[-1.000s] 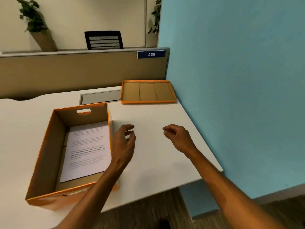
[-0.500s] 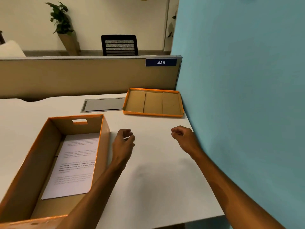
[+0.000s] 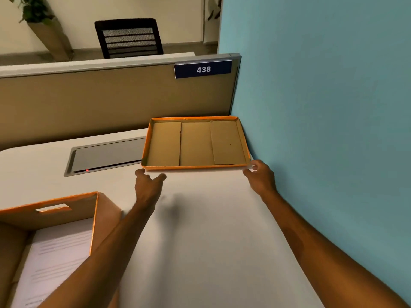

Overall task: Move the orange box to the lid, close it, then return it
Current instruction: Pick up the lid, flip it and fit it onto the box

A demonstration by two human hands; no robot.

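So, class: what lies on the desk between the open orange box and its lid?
Only the left hand; otherwise bare desk separates orange box and lid, head view.

White desk [image 3: 211,230], rounded at its far left corner, with a grey cable hatch [image 3: 106,155] set near the far edge. Tan partition [image 3: 100,103] along that far edge, bearing a blue plate [image 3: 203,69] marked 438. Teal wall [image 3: 322,96] along the right edge. Beyond the partition: black mesh chair [image 3: 129,37], potted plant [image 3: 42,21], cream wall [image 3: 182,16]. Warm, dim lighting.
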